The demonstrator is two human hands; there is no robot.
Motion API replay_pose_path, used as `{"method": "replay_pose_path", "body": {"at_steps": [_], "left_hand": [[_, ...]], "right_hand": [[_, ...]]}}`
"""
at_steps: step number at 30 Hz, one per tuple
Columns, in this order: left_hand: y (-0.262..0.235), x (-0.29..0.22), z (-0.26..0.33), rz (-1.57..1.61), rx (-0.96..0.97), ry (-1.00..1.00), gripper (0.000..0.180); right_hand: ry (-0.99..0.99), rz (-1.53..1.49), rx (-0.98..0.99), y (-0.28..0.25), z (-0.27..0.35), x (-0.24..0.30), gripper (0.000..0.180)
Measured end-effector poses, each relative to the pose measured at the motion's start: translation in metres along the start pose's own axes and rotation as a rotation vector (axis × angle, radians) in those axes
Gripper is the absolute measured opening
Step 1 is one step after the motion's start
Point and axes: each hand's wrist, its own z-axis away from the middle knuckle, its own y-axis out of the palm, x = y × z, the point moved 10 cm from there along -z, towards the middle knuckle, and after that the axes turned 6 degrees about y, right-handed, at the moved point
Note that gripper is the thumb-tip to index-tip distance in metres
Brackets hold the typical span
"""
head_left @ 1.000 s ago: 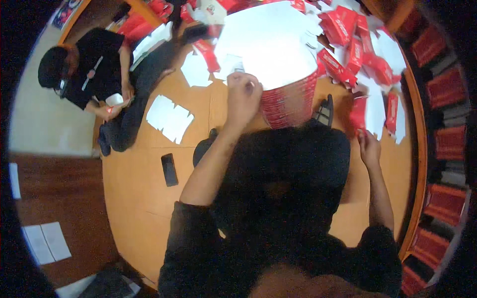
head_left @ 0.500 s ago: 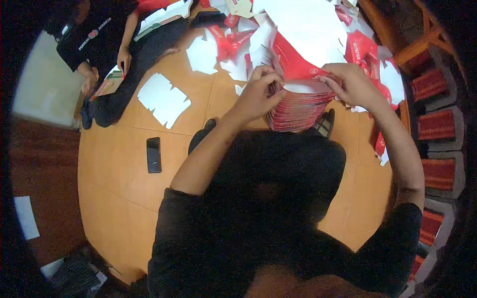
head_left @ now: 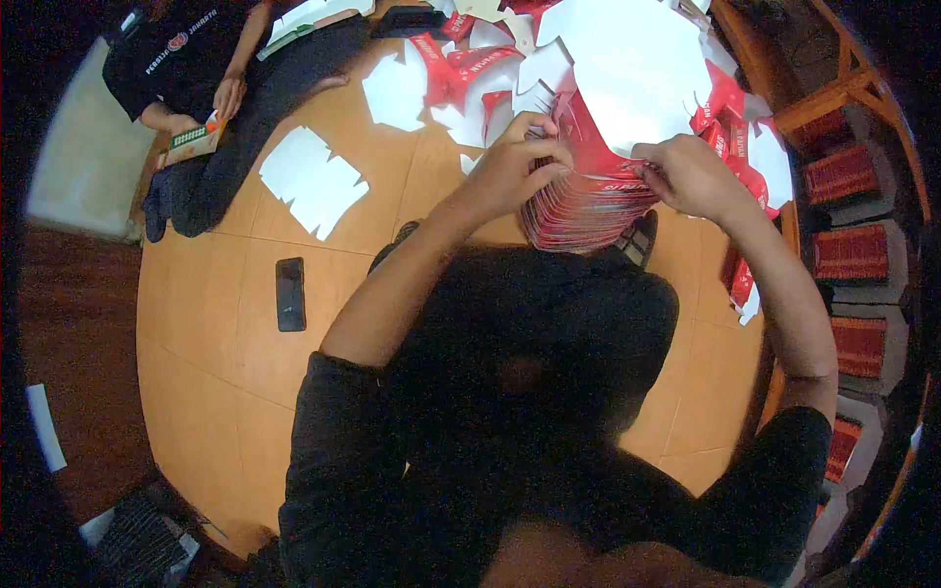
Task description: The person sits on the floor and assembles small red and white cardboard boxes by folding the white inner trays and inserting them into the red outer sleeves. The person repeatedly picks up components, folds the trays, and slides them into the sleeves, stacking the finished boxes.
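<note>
A thick stack of red die-cut card sheets (head_left: 578, 218) rests by my knees, its many edges fanned toward me. My left hand (head_left: 521, 165) is closed at the stack's upper left corner, thumb and fingers pinched on the sheets. At the right corner my right hand (head_left: 689, 174) pinches the edge of the upper red sheet between thumb and bent fingers. The red sheet's surface curves up from the stack, beyond my hands. How many sheets each pinch takes in is hidden.
White and red cut card sheets (head_left: 642, 73) lie heaped beyond the stack. To the left are a loose white sheet (head_left: 314, 183) and a black phone (head_left: 290, 294) on the wooden floor (head_left: 216, 294). Another person (head_left: 186, 69) sits at upper left, holding a small printed card box (head_left: 191, 139).
The red sheet between my hands has come down and nearer the stack. Both hands keep their pinch. The other person's hands and card box have shifted, and the view has turned slightly.
</note>
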Motion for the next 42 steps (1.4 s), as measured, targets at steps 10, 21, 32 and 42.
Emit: {"method": "replay_pose_path", "body": {"at_steps": [10, 21, 32, 42], "left_hand": [[0.007, 0.0, 0.0, 0.032, 0.039, 0.023, 0.01], [0.014, -0.006, 0.0, 0.032, 0.063, 0.084, 0.01], [0.015, -0.006, 0.009, 0.039, 0.011, 0.116, 0.011], [0.018, 0.0, 0.01, -0.003, -0.027, 0.094, 0.011]], "right_hand": [[0.031, 0.17, 0.007, 0.016, 0.002, 0.003, 0.025], [0.328, -0.454, -0.285, -0.039, -0.045, -0.004, 0.037], [0.192, -0.159, -0.142, -0.041, -0.083, 0.015, 0.025], [0.505, -0.402, -0.029, 0.001, -0.058, 0.002, 0.039]]}}
